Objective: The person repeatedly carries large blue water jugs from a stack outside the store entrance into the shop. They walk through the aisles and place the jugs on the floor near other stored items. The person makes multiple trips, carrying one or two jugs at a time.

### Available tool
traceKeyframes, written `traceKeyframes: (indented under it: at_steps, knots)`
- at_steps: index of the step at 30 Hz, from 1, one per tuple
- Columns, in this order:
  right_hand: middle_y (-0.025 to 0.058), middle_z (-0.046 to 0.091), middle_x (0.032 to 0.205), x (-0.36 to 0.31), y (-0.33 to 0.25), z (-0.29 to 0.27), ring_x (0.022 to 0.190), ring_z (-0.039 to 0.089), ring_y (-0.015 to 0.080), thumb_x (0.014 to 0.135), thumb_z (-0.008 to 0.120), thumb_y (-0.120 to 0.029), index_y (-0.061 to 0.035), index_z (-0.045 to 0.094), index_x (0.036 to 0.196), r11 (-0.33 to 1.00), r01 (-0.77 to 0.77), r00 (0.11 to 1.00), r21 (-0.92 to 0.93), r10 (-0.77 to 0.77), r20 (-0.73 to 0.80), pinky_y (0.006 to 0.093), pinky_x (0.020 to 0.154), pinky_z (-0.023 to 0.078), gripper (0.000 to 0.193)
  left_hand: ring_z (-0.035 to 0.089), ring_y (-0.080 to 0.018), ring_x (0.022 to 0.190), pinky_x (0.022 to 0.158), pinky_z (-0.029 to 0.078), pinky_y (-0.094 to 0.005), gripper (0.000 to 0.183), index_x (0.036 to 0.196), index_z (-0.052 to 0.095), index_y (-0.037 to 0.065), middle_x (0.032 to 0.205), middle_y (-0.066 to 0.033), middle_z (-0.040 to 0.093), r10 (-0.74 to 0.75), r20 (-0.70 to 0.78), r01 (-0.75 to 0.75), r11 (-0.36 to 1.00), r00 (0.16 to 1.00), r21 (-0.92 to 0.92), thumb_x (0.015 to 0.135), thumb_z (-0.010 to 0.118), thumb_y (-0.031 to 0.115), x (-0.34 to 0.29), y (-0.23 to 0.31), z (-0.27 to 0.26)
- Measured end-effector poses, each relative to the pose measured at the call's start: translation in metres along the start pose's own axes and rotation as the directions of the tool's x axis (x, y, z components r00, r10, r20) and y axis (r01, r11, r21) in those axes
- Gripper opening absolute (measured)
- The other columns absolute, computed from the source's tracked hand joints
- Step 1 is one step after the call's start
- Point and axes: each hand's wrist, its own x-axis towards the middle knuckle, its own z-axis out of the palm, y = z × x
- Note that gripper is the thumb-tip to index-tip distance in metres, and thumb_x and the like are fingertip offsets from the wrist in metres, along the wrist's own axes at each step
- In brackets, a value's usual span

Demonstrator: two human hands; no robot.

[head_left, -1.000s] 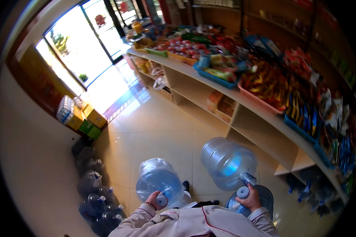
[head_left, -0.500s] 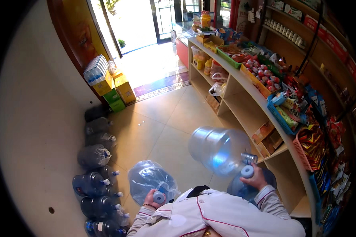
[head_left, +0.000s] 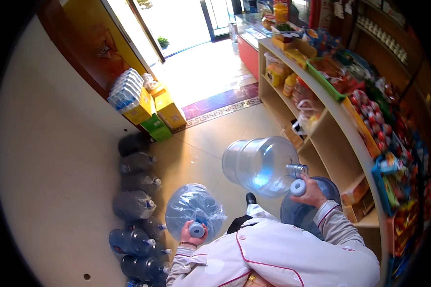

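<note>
My left hand is closed around the capped neck of a large blue water jug, which hangs upright with clear plastic film bunched about its top. My right hand grips at the necks of two jugs. One is a clear, uncapped water jug, tilted on its side with its mouth at my fingers. Under that hand hangs a darker blue capped water jug, partly hidden by my hand and sleeve. Whether each jug touches the floor I cannot tell.
Several water jugs lie along the left wall. Yellow and green cartons with a pack of bottles on top stand by the open doorway. A curved wooden shelf counter with snacks runs along my right.
I have moved forward with the jugs, and a black shoe now shows between them. The doorway and cartons appear nearer. The clear jug has swung slightly; both hands keep their hold.
</note>
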Motion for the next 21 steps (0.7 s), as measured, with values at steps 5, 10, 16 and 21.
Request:
traceKeyframes:
  at_steps: [5,10,16,21]
  knots:
    - [0.0269,0.059,0.111,0.143,-0.027,-0.008,0.106,0.059,0.035,0.054,0.083,-0.031,0.011,0.049,0.12,0.999,0.04,0.998,0.01,-0.04,0.047,0.036,0.095,0.044,0.085,0.058,-0.028,0.08,0.07,0.051,-0.0393,0.037,0.093,0.053,0.0,0.084,-0.0138,0.059,0.003,-0.029,-0.004,1.0,1.0,-0.03,0.076,0.061,0.032,0.011,0.065,0.096]
    - [0.0264,0.059,0.111,0.267,-0.042,-0.004,0.105,0.059,0.0347,0.054,0.083,-0.029,0.0117,0.048,0.12,0.998,0.061,0.998,-0.001,-0.061,0.033,0.0353,0.094,0.045,0.085,0.058,-0.0281,0.083,0.073,0.051,-0.039,0.04,0.094,0.053,-0.002,0.086,-0.0141,0.059,0.025,0.002,-0.025,0.997,1.0,-0.079,0.077,0.062,0.033,0.033,0.119,0.176]
    - [0.0262,0.06,0.108,0.426,-0.058,0.004,0.103,0.06,0.0348,0.054,0.082,-0.029,0.0111,0.049,0.118,0.999,-0.035,0.997,-0.002,0.035,0.065,0.0351,0.092,0.046,0.083,0.058,-0.0279,0.085,0.076,0.051,-0.0401,0.039,0.098,0.053,-0.003,0.088,-0.0143,0.06,-0.019,0.153,0.031,0.996,0.988,-0.082,0.08,0.061,0.031,0.102,0.205,0.284]
    - [0.0251,0.061,0.103,0.558,-0.074,-0.003,0.1,0.061,0.0353,0.055,0.082,-0.026,0.0092,0.049,0.118,0.993,0.055,0.998,-0.108,-0.054,0.011,0.0358,0.09,0.047,0.08,0.058,-0.0275,0.084,0.075,0.051,-0.0408,0.04,0.102,0.05,-0.002,0.09,-0.014,0.058,-0.065,0.213,0.074,0.997,0.975,-0.035,0.081,0.059,0.031,0.165,0.285,0.406]
